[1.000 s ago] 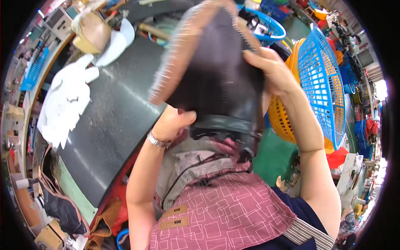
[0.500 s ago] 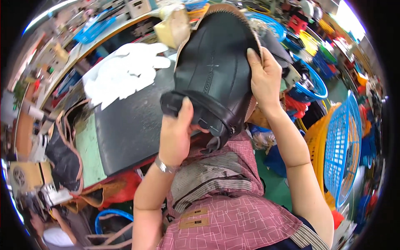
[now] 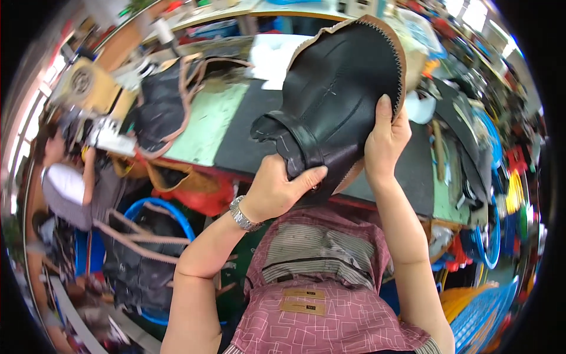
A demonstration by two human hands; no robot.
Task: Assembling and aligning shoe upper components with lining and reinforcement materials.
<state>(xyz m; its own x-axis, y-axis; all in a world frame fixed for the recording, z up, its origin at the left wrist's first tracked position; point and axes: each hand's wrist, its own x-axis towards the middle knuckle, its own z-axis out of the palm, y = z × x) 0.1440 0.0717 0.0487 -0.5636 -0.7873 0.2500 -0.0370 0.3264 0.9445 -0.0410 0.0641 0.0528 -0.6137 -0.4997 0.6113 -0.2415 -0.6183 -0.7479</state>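
Observation:
Both hands hold up a black leather boot upper [image 3: 330, 94] above the bench, tilted with its wide rounded end away from me. A tan lining with zigzag stitching runs along its edge. A black strap [image 3: 300, 135] crosses the narrower end. My left hand [image 3: 286, 189] is closed on that end near the strap, thumb lying along the leather. At the right edge my right hand [image 3: 386, 141] grips the upper, its thumb on the black face and its fingers mostly hidden behind.
A dark mat [image 3: 250, 130] covers part of the green bench [image 3: 209, 124]. Another black upper [image 3: 162, 109] lies left, near a sewing machine [image 3: 103, 135] with a person [image 3: 71, 183] beside it. A blue basket [image 3: 186, 221] holds more uppers; another blue basket [image 3: 486, 318] stands lower right.
My view has swung left, bringing the co-worker and uppers further into sight. The boot upper has tilted, and my left hand has shifted its grip, its thumb now pointing right below the strap.

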